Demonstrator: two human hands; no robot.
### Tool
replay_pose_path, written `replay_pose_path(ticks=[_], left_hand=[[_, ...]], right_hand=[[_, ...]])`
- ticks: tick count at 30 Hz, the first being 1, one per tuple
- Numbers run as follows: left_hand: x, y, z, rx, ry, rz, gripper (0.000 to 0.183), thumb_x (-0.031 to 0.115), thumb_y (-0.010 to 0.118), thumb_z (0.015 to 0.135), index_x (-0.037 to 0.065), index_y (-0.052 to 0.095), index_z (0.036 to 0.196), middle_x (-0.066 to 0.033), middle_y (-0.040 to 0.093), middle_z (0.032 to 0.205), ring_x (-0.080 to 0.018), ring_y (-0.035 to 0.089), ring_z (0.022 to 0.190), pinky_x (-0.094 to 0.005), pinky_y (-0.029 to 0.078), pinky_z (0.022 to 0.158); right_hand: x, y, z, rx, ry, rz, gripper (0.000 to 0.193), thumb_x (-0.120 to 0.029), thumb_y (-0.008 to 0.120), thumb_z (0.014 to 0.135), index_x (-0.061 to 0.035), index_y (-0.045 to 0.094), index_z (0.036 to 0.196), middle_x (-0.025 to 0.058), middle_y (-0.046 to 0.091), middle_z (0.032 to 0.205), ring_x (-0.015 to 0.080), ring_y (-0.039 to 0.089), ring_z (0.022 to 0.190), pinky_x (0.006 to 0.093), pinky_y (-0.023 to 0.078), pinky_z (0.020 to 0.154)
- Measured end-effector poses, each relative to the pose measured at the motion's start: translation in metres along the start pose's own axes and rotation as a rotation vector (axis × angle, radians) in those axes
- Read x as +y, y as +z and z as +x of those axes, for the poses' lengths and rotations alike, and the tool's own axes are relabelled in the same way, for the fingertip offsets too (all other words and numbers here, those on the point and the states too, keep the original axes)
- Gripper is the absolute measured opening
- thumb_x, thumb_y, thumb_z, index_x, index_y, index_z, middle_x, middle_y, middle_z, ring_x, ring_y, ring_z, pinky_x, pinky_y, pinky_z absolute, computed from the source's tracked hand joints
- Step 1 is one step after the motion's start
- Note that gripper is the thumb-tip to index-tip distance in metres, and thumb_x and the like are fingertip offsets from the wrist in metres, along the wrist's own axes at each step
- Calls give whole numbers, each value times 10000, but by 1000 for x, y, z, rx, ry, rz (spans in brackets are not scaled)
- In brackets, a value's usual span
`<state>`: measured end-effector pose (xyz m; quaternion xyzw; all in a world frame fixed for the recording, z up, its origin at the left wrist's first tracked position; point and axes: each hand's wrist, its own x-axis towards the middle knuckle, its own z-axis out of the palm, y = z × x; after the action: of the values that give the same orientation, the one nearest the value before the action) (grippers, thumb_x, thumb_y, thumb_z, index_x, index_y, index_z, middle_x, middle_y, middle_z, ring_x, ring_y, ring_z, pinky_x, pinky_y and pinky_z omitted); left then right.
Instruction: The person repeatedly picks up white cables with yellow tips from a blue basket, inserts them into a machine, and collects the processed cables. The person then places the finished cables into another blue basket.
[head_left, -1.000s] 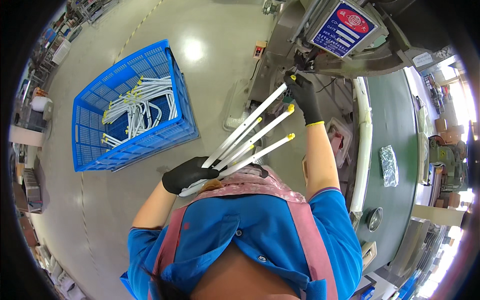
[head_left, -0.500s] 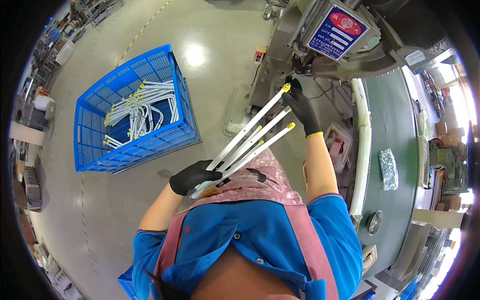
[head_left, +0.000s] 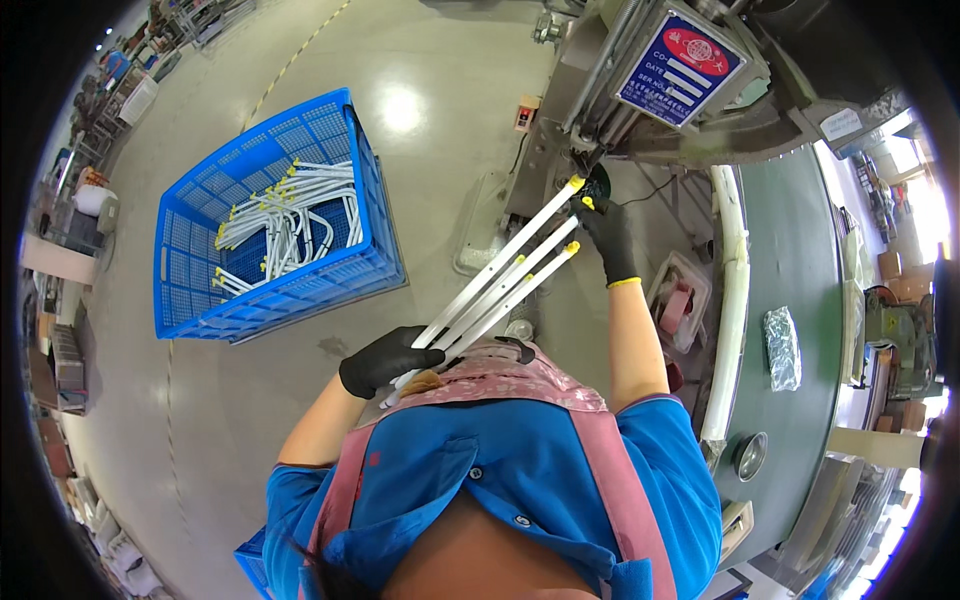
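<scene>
Gripping white tubes (head_left: 500,285), blue nameplate (head_left: 680,68) seemingly riveted

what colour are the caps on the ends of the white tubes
Yellow caps on the white tubes, clearest in the head view.

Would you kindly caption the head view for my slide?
Gloved left hand grips white tubes; right hand guides one tip at the machine.

Both hands wear black gloves. The left hand (head_left: 385,362) grips the near ends of a bundle of white tubes (head_left: 495,292) with yellow caps, close to the apron. The right hand (head_left: 607,232) holds their far ends against the grey machine (head_left: 640,110). A blue crate (head_left: 270,222) of bent white tubes stands on the floor, well apart to the left.
</scene>
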<state>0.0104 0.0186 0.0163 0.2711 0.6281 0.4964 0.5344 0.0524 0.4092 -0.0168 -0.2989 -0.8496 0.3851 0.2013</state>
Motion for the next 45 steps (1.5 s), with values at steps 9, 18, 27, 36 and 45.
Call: replay_pose_path(ticks=[9, 18, 27, 36, 45], left_hand=[[18, 10, -9, 50, 13, -64, 377, 215, 579, 867, -19, 540, 1160, -73, 618, 971, -152, 559, 871, -286, 441, 807], [8, 19, -7, 177, -11, -212, 374, 211, 574, 871, -14, 532, 1166, -84, 614, 1000, -144, 556, 866, -275, 438, 801], [0, 21, -4, 168, 19, -160, 347, 239, 582, 876, -4, 549, 1122, -84, 628, 972, -139, 558, 865, -266, 430, 793], [9, 20, -10, 125, -14, -260, 363, 249, 577, 878, -18, 551, 1122, -106, 641, 996, -156, 583, 855, -273, 454, 774], [34, 10, -24, 33, -73, -325, 368, 239, 535, 899, -20, 513, 1159, -122, 639, 952, -160, 590, 807, -278, 478, 692]], right_hand=[[-36, -20, 14, 121, -335, 47, 322, -269, 654, 774, -27, 679, 984, 102, 678, 751, 135, 621, 661, 284, 481, 635], [-64, -5, 15, 100, -114, 418, 317, -233, 693, 777, 20, 665, 967, 40, 662, 760, 89, 553, 657, 243, 450, 616], [-58, -3, 32, 129, -249, -126, 287, -270, 647, 775, -4, 648, 883, 137, 636, 724, 189, 612, 670, 327, 468, 640], [-44, 27, 47, -84, -58, 679, 180, -106, 593, 791, 52, 640, 862, 97, 673, 788, 169, 627, 706, 295, 479, 639], [-49, 28, 41, -105, 14, 906, 127, -78, 595, 812, 30, 622, 873, 124, 679, 829, 184, 644, 732, 278, 497, 685]])
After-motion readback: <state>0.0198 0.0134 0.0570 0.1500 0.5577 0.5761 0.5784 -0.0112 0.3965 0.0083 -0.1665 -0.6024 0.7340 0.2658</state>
